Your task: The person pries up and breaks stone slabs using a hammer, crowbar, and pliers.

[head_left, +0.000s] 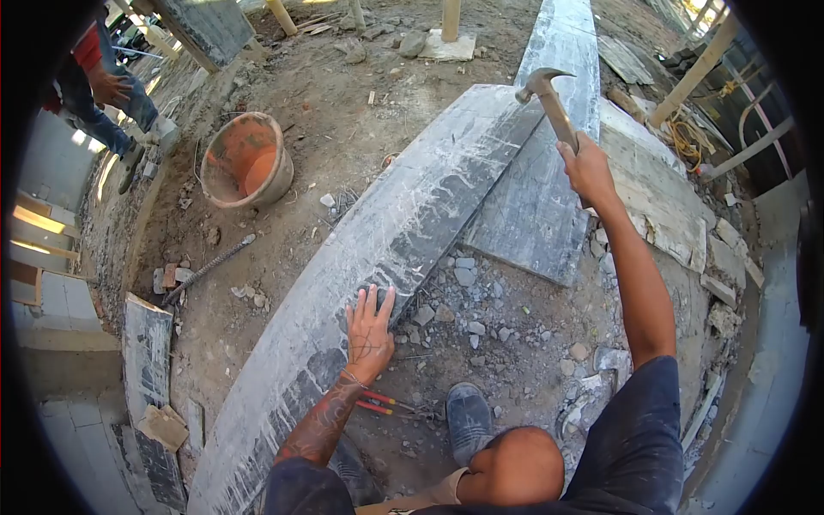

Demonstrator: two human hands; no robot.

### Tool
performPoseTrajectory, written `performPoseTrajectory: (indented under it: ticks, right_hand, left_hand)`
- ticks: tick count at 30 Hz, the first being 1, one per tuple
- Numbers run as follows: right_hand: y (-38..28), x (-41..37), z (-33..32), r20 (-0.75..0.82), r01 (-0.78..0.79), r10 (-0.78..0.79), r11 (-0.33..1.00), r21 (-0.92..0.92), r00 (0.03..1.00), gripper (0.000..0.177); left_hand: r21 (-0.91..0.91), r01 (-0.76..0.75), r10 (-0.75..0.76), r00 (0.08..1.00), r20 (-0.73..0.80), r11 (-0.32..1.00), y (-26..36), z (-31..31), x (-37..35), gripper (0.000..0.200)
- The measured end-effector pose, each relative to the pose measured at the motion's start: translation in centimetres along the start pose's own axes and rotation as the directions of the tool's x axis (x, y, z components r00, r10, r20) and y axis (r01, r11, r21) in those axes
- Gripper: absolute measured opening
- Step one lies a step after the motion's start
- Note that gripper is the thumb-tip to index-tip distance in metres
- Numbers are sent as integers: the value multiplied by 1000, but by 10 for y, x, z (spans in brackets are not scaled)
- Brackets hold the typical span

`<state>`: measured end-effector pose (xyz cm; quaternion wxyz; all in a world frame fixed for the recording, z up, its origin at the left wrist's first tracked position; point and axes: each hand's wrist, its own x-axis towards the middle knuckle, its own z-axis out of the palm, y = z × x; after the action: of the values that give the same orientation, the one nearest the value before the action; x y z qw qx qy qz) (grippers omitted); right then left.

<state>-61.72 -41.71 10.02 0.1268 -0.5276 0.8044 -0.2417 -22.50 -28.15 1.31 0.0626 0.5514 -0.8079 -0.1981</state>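
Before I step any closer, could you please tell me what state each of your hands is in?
Left hand: open, resting on the long grey board.
Right hand: closed, holding a raised hammer.

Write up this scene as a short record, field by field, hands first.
Left hand: open, palm down on the long gray board
Right hand: gripping a claw hammer by its handle
Second board: partly under the long gray board
Bucket: on the dirt, mouth up, orange inside
Red-handled tool: on the ground near the left forearm
Other person: upper left, partly in view
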Motion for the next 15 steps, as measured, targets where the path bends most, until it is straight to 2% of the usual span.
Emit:
performPoseTrajectory:
  ticks: [2,4,5,7,9,12,13,15]
  right_hand:
    - [-2,3,5,-67,-12,16,999,53,998,31]
    - [13,-2,23,88,118,-102,972,-201,991,31]
    - [19,-2,27,81,105,-90,974,-203,993,31]
    - [7,2,26,199,203,-151,939,-276,968,29]
    - [-1,-7,20,184,189,-150,957,-219,972,30]
    - [-22,-19,14,-86,47,-58,992,-118,995,31]
    - [-18,-24,22,-99,56,-67,992,-110,993,31]
    - [5,-30,41,-27,-3,-1,990,-140,1000,32]
  left_hand:
    - [16,8,-8,1000,0,1000,-2,7,-3,81]
    - [27,-8,9,1000,-13,1000,-5,13,-1,81]
    - [29,-21,21,1000,-7,999,-3,17,-4,81]
    - [51,14,-13,1000,-23,999,2,18,-2,80]
    - [5,40,-40,999,29,999,-3,11,-4,79]
    - [-36,-5,4,1000,-28,999,-3,3,-2,80]
    - [-27,-8,7,999,-45,1000,-4,4,-3,80]
    - [-14,-8,7,999,-39,1000,-5,12,-3,80]
